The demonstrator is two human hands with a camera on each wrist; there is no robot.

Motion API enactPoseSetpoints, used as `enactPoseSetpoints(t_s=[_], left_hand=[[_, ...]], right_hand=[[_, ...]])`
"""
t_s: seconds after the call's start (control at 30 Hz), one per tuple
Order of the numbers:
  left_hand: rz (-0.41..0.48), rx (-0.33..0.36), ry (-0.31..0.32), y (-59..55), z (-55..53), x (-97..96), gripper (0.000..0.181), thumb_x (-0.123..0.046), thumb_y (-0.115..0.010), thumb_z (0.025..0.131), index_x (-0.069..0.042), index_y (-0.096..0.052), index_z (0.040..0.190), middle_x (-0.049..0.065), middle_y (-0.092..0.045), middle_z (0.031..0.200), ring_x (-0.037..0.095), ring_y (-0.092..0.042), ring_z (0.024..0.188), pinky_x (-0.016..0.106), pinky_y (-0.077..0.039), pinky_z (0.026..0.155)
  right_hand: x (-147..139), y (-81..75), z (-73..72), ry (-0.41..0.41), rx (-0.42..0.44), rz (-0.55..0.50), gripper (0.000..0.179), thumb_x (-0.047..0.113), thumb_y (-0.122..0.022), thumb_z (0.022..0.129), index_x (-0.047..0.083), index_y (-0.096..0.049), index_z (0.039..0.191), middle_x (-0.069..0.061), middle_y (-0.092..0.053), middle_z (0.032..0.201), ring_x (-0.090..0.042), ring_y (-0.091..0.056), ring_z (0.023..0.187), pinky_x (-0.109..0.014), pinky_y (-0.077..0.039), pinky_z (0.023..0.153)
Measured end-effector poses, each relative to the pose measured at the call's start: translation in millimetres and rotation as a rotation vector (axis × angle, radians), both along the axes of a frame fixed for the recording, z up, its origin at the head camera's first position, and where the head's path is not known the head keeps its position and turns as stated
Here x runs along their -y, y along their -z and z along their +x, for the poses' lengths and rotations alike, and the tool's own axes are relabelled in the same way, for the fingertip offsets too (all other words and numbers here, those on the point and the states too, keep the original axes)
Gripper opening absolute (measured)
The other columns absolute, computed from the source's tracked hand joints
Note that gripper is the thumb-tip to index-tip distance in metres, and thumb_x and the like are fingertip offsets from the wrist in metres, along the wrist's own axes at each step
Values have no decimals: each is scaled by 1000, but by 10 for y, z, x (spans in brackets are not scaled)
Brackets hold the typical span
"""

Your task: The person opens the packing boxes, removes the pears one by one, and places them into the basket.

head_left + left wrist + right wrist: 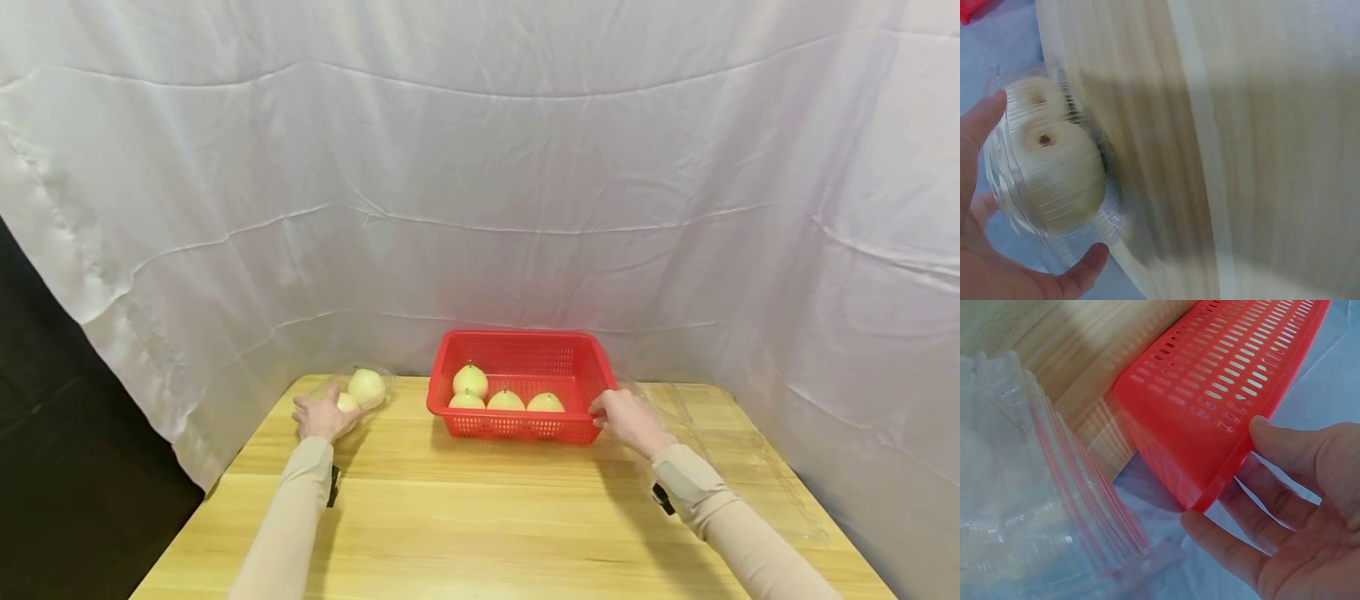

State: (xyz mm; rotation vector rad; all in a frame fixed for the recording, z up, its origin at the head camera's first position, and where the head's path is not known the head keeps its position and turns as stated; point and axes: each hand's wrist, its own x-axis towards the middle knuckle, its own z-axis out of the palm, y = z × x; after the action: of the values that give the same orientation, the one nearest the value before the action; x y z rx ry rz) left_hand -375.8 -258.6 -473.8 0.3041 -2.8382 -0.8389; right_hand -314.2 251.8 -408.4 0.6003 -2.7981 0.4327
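My left hand is spread around one end of a clear plastic box at the table's back left. Its thumb and fingers touch opposite sides of the box. Two pale yellow pears show through the ridged plastic. At the back middle, a red plastic basket holds several similar pears. With my right hand I grip the basket's near right corner. In the right wrist view the thumb lies on the rim and the other fingers reach around its far side, partly hidden.
Clear ridged plastic containers stand close to the right hand, along the right side of the wooden table. A pale cloth curtain hangs behind the table and on both sides. Black material shows at the far left.
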Motion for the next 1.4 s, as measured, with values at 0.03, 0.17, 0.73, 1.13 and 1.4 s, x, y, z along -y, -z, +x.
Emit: enactPoseSetpoints(t_s=[0.03, 0.17, 0.73, 1.13, 1.4], left_hand=[[5, 0, 3, 1, -6, 6, 86, -53, -70, 81, -15, -32, 149, 56, 0, 138, 76, -21, 120, 76, -39, 87], [12, 14, 38, -8, -7, 39, 82, -49, -68, 83, -14, -32, 148, 54, -8, 137, 72, -25, 121, 74, -40, 88], [-125, -9, 265, -163, 30, 119, 58, -13, -67, 73, -6, -47, 127, 29, -61, 103, 42, -60, 89, 54, -51, 73], [-206, -98, 451, -172, 108, 201, 60, -7, -76, 68, -5, -51, 122, 25, -63, 107, 40, -61, 97, 57, -51, 80], [-187, -105, 579, -228, 199, 190, 60, -17, -85, 68, -9, -56, 120, 29, -60, 120, 48, -60, 105, 63, -50, 84]], right_hand=[[1, 1, 1, 1, 2, -1, 9, -1, -72, 81, 7, -76, 83, -1, -71, 77, -12, -57, 65, -34, -51, 63], [3, 0, 8, 7, 15, -7, 8, -1, -72, 82, 5, -77, 85, -3, -72, 78, -13, -60, 68, -35, -53, 65], [15, -11, 17, 9, 18, -3, 7, -1, -71, 83, 4, -75, 87, -2, -71, 78, -15, -62, 71, -38, -54, 70], [11, 81, 23, 7, -44, 30, 7, 2, -73, 82, 4, -75, 88, -3, -71, 80, -19, -67, 75, -41, -55, 71], [7, 65, 17, 12, -47, 26, 7, 2, -73, 83, 6, -75, 88, -1, -71, 79, -16, -64, 73, -41, -55, 70]])
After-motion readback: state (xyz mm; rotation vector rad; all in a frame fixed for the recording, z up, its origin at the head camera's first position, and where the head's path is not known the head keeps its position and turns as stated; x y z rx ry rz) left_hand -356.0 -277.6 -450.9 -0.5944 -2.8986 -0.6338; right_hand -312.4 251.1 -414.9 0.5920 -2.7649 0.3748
